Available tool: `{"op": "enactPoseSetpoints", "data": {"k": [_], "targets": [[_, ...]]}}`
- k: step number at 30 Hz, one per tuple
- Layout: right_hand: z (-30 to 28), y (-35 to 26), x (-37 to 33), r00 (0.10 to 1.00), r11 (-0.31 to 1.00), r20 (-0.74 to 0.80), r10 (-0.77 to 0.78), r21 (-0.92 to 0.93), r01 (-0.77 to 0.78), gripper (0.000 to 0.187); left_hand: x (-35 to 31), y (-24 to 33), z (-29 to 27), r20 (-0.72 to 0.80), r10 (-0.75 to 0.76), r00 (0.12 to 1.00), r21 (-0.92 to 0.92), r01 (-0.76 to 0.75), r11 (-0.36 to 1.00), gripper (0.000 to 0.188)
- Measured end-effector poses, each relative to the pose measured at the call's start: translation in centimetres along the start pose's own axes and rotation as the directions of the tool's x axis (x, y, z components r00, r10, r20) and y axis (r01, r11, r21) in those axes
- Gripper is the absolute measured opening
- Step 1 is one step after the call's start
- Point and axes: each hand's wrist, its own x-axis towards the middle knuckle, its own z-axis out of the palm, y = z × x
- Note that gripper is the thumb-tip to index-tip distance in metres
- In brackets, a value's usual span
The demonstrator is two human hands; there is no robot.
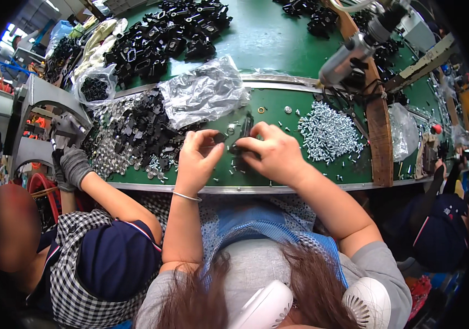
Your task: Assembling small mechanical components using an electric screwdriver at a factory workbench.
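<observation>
Head view.
Table [278,174], green, metal strip along its near edge.
Left hand [196,159]: above the table near the middle of the near edge; thumb and forefinger pinching a small black piece [219,138].
Right hand [278,151]: just beside the left; thumb and fingers gripping a black part [247,127], tilted upright, above the table between the two hands, well in from the near edge.
Clear plastic bag [204,94]: crumpled, against the metal rail [283,82] beyond the hands.
Black clips [146,118], one pile, and silver discs [111,142], loose: toward the table's left end.
Brass-coloured ring [262,109]: flat, near the right hand, on the rail side.
Silver screws [330,131], one heap: right of the right hand, beside a wooden board [378,131] standing across the table.
Power tool [347,60]: over the rail, above the screws.
Heap of black castings [171,35]: beyond the rail, left.
Co-worker's gloved hands [74,167]: beside the table's near left corner, at a grey machine [53,98].
</observation>
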Motion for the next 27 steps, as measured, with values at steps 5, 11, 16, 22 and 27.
{"op": "enactPoseSetpoints", "data": {"k": [5, 11, 16, 22, 27], "targets": [[-0.2, 3.5, -0.8, 0.980, 0.969, -0.160, -0.119, 0.196, 0.150, 0.029, -0.2, -0.7, 1.5, 0.240, -0.152, 0.959, -0.269, 0.216, 0.938, 0.026], [0.0, 1.3, 0.5, 0.929, 0.954, -0.257, 0.268, 0.205, -0.218, 0.041, -0.2, -0.2, 1.7, 0.412, -0.240, 0.879, -0.293, 0.377, 0.879, 0.027], [2.3, 0.0, 2.8, 0.944, 0.961, -0.178, 0.276, 0.062, -0.269, 0.047, -0.1, -0.1, -0.2, 0.140, -0.212, 0.967, -0.093, 0.226, 0.970, 0.025], [1.3, 3.3, 1.7, 0.995, 0.989, 0.020, 0.097, 0.110, -0.099, 0.053, 0.1, 1.1, -0.1, 0.069, -0.139, 0.988, 0.035, 0.137, 0.990, 0.023], [0.2, 6.1, 0.7, 0.990, 0.945, 0.088, -0.110, 0.319, 0.076, 0.063, 1.6, 3.4, 2.0, 0.156, 0.141, 0.978, 0.188, -0.170, 0.967, 0.024]]}}
